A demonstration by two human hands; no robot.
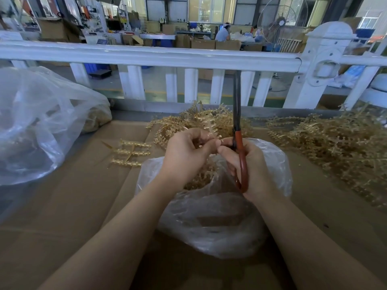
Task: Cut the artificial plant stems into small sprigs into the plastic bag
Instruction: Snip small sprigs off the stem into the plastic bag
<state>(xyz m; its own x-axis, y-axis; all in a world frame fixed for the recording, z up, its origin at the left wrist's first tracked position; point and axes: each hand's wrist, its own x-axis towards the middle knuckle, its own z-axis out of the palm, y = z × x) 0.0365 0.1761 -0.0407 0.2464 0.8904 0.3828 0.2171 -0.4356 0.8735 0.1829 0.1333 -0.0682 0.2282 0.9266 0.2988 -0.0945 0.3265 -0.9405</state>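
Note:
My left hand pinches a small golden plastic sprig above the open clear plastic bag, which holds cut golden sprigs. My right hand grips the red-handled scissors, whose dark blades point straight up past the railing; its thumb meets the left fingers at the sprig. A heap of uncut golden stems lies just behind my hands.
A second big heap of golden stems covers the right of the cardboard-covered table. One flat stem piece lies left of the bag. A large clear bag bulges at the left. A white railing runs behind.

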